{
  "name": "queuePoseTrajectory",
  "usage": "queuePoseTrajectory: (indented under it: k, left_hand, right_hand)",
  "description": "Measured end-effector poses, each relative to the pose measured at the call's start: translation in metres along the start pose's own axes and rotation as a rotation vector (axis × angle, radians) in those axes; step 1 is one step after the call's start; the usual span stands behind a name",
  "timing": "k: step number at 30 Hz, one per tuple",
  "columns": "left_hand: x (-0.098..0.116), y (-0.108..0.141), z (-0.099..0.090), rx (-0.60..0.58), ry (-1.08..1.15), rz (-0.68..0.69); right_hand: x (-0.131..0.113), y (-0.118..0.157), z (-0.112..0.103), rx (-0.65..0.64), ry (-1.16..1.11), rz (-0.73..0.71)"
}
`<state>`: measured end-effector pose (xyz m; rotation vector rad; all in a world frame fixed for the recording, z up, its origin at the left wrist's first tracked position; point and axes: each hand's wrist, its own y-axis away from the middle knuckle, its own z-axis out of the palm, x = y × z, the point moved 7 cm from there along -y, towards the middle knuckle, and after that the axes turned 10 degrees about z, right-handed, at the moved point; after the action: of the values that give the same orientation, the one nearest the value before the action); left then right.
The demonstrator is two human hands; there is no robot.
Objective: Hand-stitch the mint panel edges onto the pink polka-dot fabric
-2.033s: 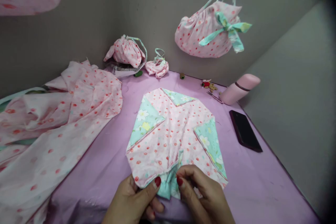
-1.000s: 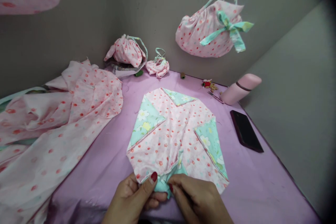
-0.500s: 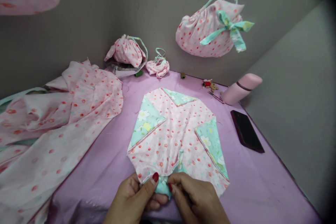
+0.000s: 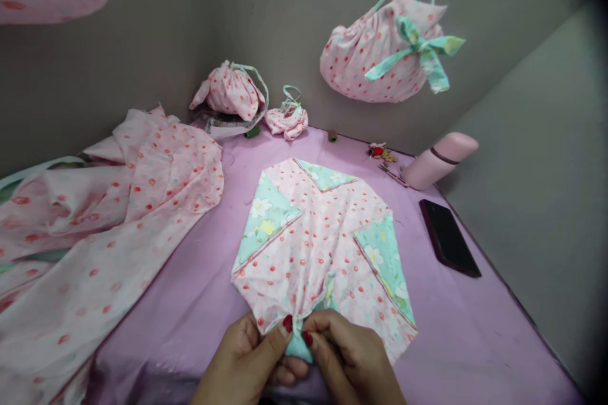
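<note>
A pink flowered cloth (image 4: 323, 247) with mint-green folded corners lies flat on the purple table cover. Its near corner, a green flap (image 4: 299, 347), is bunched up between my hands at the bottom centre. My left hand (image 4: 259, 354) pinches the gathered edge from the left, thumb on top and fingers beneath. From the right, my right hand (image 4: 349, 351) pinches the same green part between thumb and forefinger. Whether a needle or thread is in my right fingertips cannot be made out.
Pink cloth (image 4: 156, 183) spreads over the left side. Small bags (image 4: 232, 95) and thread spools (image 4: 332, 136) stand behind. At right are a bottle (image 4: 437, 161), tweezers-like snips (image 4: 393, 175) and a phone (image 4: 449, 237). A bag (image 4: 380, 57) hangs above.
The gathered green corner has become narrower and more tightly bunched. My left thumb has shifted slightly right, closer to my right fingertips.
</note>
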<state>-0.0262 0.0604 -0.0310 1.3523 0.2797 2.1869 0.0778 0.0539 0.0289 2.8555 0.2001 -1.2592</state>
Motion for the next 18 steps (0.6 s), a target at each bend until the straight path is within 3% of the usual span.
queuePoseTrajectory:
  k: [3, 11, 18]
  left_hand:
    - [0.001, 0.0, 0.0, -0.001, -0.039, 0.003]
    - [0.002, 0.002, -0.002, 0.033, -0.039, 0.017]
    - [0.006, 0.0, 0.002, -0.013, -0.067, 0.072]
  right_hand:
    - [-0.003, 0.001, 0.003, 0.027, 0.072, -0.018]
    - [0.003, 0.004, 0.006, 0.086, 0.18, 0.126]
    - [-0.018, -0.001, 0.005, 0.188, 0.315, -0.031]
